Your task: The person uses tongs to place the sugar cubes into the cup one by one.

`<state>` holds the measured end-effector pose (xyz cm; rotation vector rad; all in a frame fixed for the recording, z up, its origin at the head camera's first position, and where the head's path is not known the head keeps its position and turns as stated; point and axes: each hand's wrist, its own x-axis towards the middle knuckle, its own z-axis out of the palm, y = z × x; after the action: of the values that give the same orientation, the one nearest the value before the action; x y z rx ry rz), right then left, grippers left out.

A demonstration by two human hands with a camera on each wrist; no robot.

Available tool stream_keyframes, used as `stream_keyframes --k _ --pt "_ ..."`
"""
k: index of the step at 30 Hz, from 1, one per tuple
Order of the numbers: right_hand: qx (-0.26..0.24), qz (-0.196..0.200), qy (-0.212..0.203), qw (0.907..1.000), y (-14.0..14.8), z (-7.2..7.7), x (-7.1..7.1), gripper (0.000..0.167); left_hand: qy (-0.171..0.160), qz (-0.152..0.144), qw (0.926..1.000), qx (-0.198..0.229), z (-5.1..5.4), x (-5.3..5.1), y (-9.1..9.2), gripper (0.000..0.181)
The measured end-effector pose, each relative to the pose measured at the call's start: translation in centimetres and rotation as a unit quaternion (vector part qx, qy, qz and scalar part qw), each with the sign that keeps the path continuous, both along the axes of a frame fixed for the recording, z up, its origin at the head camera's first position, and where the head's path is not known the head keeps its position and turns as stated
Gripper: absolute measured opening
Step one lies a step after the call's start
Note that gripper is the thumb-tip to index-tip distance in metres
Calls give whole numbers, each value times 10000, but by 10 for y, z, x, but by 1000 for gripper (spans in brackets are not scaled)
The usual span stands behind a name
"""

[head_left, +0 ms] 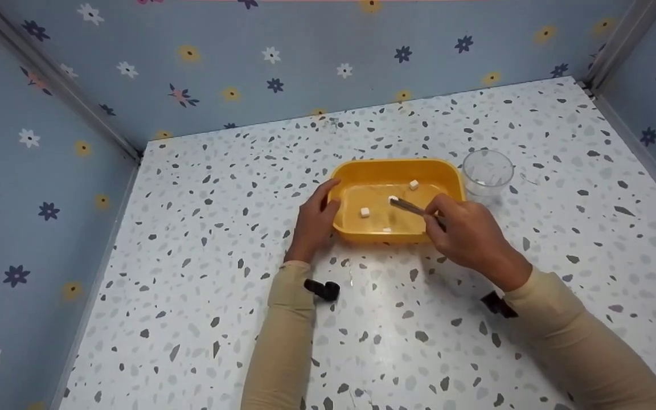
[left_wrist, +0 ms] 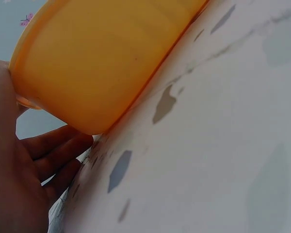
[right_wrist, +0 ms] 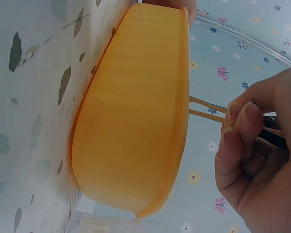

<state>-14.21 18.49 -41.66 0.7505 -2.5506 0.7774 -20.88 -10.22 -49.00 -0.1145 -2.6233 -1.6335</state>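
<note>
A yellow tray (head_left: 385, 236) holds small white cubes; one cube (head_left: 365, 212) lies at its left part, another (head_left: 414, 185) near the back, and a white piece (head_left: 386, 229) by the front wall. The left hand (head_left: 314, 222) grips the tray's left end, thumb at the rim; in the left wrist view this hand (left_wrist: 34, 160) has its fingers against the outer wall. Over the tray's right side, the right hand (head_left: 467, 233) pinches metal tweezers (head_left: 408, 206), with a white cube (head_left: 393, 199) at their tips. The right wrist view shows the hand (right_wrist: 262, 145) beside the rim, tips hidden behind the wall.
A clear round container (head_left: 488, 171) stands just right of the tray, at its back corner. The speckled white table (head_left: 203, 319) meets blue flowered panels (head_left: 305, 57) at the back and both sides. Dark straps or mounts (head_left: 323, 290) show at both wrists.
</note>
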Motion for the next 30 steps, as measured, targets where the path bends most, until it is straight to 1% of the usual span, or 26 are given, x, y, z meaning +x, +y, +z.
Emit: stream_keyframes --k 7,16,24,30 --pt "-67 37 254 9996 4 1 0 7 27 -23 10000 -4 0 -1 1 43" --pt "-108 32 381 9992 14 1 -1 4 1 -30 10000 21 0 -1 1 43" --pt "-105 -282 580 9979 24 8 -4 5 -21 1 10000 33 1 -1 2 44" --pt "-166 -420 676 9967 30 15 -4 4 -17 -26 10000 52 1 0 0 44"
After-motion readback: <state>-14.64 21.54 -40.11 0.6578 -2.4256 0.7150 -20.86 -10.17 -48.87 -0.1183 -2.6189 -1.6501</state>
